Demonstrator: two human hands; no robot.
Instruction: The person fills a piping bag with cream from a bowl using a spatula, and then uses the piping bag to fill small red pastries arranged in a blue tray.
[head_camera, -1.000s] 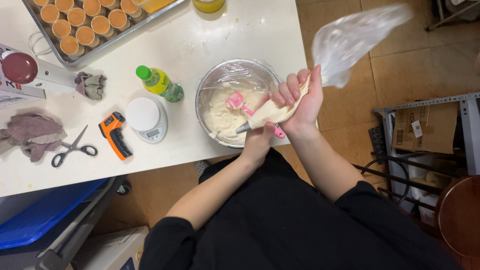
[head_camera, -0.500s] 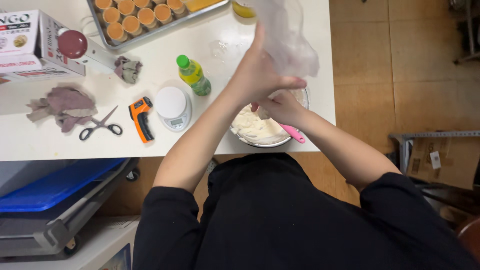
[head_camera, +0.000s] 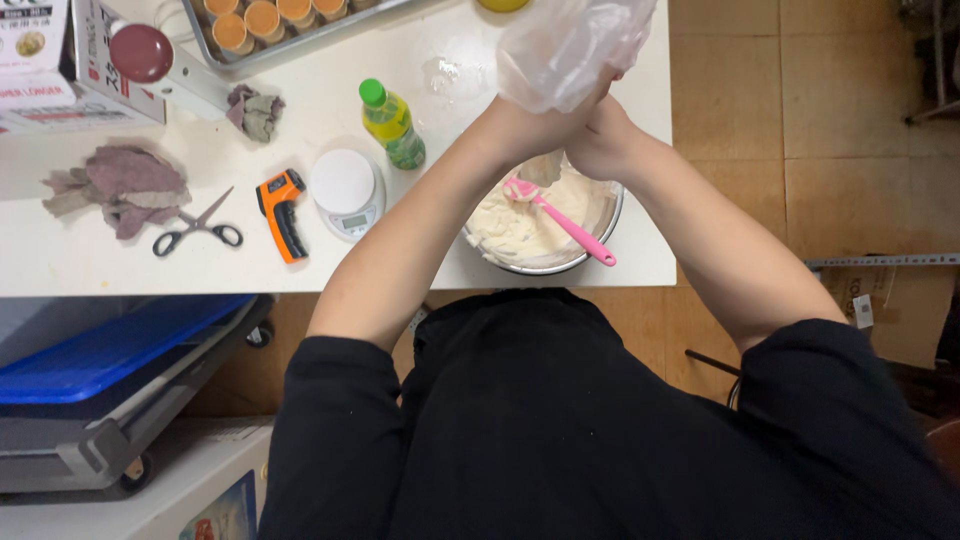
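Note:
Both my hands are together above a metal bowl of pale cream at the table's near edge. My left hand and my right hand grip the neck of a clear plastic piping bag, whose loose top billows upward. The bag's filled lower part hangs just below my hands, over the cream. A pink spatula lies in the bowl, its handle sticking out over the rim to the right.
On the white table stand a green-capped bottle, a small round scale, an orange handheld thermometer, scissors, crumpled cloths and a tray of filled cups. A blue-topped cart sits below left.
My hands rose from the bowl and came together around the bag's neck. The spatula, earlier held in the cream, now rests in the bowl. The view shifted left and steadied.

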